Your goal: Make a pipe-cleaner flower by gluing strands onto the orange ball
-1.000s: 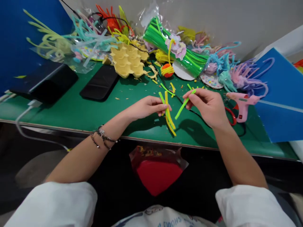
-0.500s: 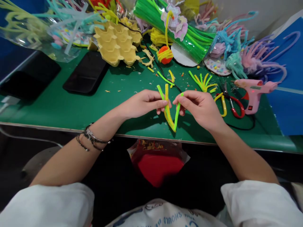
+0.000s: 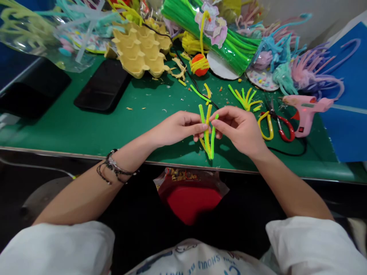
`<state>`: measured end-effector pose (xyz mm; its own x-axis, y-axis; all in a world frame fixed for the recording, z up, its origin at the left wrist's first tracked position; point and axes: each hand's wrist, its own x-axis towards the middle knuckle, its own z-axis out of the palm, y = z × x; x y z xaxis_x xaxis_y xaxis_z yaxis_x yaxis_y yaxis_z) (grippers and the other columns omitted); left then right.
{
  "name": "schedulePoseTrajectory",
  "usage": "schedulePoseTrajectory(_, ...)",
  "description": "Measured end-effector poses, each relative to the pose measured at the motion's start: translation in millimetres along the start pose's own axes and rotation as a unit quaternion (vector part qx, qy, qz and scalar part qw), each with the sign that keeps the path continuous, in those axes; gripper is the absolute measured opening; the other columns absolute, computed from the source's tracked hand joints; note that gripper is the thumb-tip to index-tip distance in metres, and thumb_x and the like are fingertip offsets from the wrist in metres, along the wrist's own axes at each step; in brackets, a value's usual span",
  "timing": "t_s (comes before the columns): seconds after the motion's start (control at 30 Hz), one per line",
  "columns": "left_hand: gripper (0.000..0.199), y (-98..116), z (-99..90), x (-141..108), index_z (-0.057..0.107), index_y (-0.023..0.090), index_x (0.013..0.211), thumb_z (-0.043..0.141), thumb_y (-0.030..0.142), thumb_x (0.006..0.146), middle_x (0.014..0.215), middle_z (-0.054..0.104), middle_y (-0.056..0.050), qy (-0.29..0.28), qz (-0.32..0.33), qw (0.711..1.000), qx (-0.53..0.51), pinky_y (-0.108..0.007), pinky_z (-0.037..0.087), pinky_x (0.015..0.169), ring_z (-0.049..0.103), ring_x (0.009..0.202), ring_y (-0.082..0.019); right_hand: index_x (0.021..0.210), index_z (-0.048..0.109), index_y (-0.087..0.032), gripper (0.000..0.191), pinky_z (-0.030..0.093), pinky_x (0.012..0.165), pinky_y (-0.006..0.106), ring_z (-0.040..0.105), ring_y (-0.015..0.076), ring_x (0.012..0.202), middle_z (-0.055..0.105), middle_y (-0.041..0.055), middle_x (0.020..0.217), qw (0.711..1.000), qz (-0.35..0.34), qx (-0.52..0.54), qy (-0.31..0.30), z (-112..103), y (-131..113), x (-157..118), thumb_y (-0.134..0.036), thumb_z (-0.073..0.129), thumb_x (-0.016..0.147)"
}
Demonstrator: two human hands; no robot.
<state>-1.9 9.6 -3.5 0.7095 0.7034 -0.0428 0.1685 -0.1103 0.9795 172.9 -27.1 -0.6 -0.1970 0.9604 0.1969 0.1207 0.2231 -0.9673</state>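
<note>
Yellow and green pipe cleaners [image 3: 207, 140] meet in a point near the table's front edge and fan upward between my hands. My left hand [image 3: 187, 128] pinches a yellow and a green strand between thumb and fingers. In my right hand [image 3: 233, 128] the tip of another green strand is pinched, on the right side of the bunch. Behind them on the table lie a loose green strand [image 3: 200, 93] and a short yellow piece [image 3: 208, 91]. A fanned yellow and green bunch [image 3: 245, 99] rests beyond my right hand.
Scissors [image 3: 277, 123] and a pink glue gun [image 3: 305, 112] lie at the right. A black phone [image 3: 103, 87] and an egg carton [image 3: 140, 49] are at the left. A bag of green pipe cleaners [image 3: 212, 36] sits behind. A red bin [image 3: 190, 200] stands below the table edge.
My left hand has moved slightly right with its strands, toward my right hand. The strands now stand closer together. My right hand still pinches the green strand.
</note>
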Motion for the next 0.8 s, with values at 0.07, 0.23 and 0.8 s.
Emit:
schedulePoseTrajectory(0.07,0.029,0.5,1.3,0.0,0.055,0.012,0.061,0.06,0.031,0.082,0.052,0.053,0.005,0.005,-0.003,1.0,-0.007,-0.015,0.043,0.051,0.051,0.049,-0.004,0.075,0.061,-0.018,0.013,0.044,0.045,0.017,0.051,0.0037,0.048,0.06,-0.0058,0.063,1.0,-0.002,0.006,-0.002,0.3,0.5,-0.2,-0.028,0.068,0.074)
schedulePoseTrajectory(0.23,0.027,0.5,4.3,0.4,0.055,0.012,0.061,0.062,0.028,0.081,0.051,0.053,0.006,0.016,-0.024,0.999,-0.044,-0.013,0.04,0.049,0.049,0.047,-0.002,0.072,0.058,-0.018,0.022,0.046,0.045,0.017,0.054,0.0042,0.05,0.06,-0.0057,0.064,1.0,-0.01,0.006,-0.001,1.1,2.3,-0.6,-0.035,0.072,0.071)
schedulePoseTrajectory(0.8,0.028,-1.0,5.6,0.8,0.052,0.012,0.06,0.064,0.027,0.081,0.052,0.053,0.005,0.025,-0.034,0.994,-0.096,-0.011,0.039,0.046,0.049,0.046,-0.001,0.071,0.06,-0.02,0.028,0.046,0.049,0.021,0.055,0.0062,0.052,0.062,-0.0042,0.068,0.999,-0.043,-0.024,0.018,1.6,5.1,-4.1,-0.045,0.072,0.069)
